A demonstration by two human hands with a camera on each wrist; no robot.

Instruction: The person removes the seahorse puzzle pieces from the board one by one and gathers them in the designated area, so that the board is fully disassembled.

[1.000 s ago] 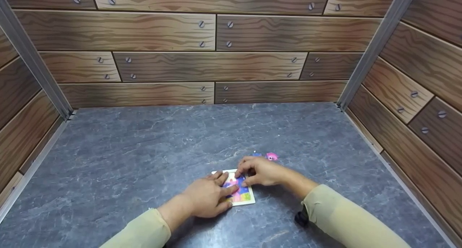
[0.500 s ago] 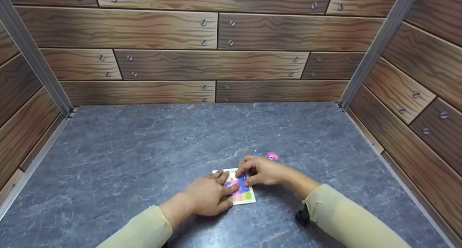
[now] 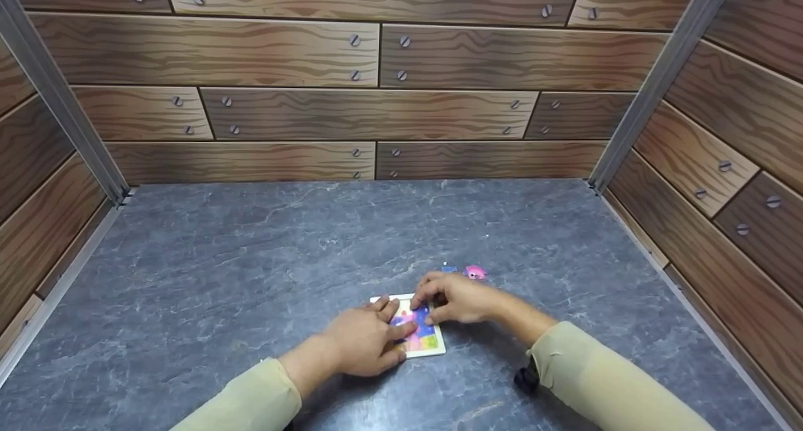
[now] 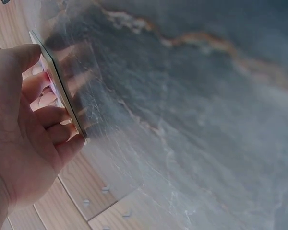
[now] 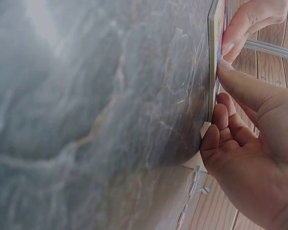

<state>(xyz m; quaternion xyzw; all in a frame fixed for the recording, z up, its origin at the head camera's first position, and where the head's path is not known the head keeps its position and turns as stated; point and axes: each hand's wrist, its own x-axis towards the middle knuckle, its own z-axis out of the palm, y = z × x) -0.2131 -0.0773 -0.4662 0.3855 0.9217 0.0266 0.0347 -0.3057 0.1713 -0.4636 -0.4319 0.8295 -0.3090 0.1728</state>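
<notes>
A small picture puzzle board (image 3: 433,354) with a pale frame lies flat on the table. My left hand (image 3: 361,340) rests across its left side, fingers spread and pressing on the picture; in the left wrist view those fingers lie along the board's edge (image 4: 62,93). From the right, the bent thumb and forefinger of my right hand (image 3: 461,299) pinch a blue puzzle piece (image 3: 421,312) at the board's upper right. The right wrist view shows the right thumb (image 5: 242,86) against the picture side. Part of the picture is hidden under both hands.
Just beyond my right hand lie a pink piece (image 3: 475,272) with an eye printed on it and a blue piece (image 3: 448,269), partly covered. Wood-patterned walls (image 3: 376,117) enclose the grey marbled table (image 3: 282,243) at the back and sides.
Both hands keep nearly the same place on the board. The whole head view has shifted only slightly.
</notes>
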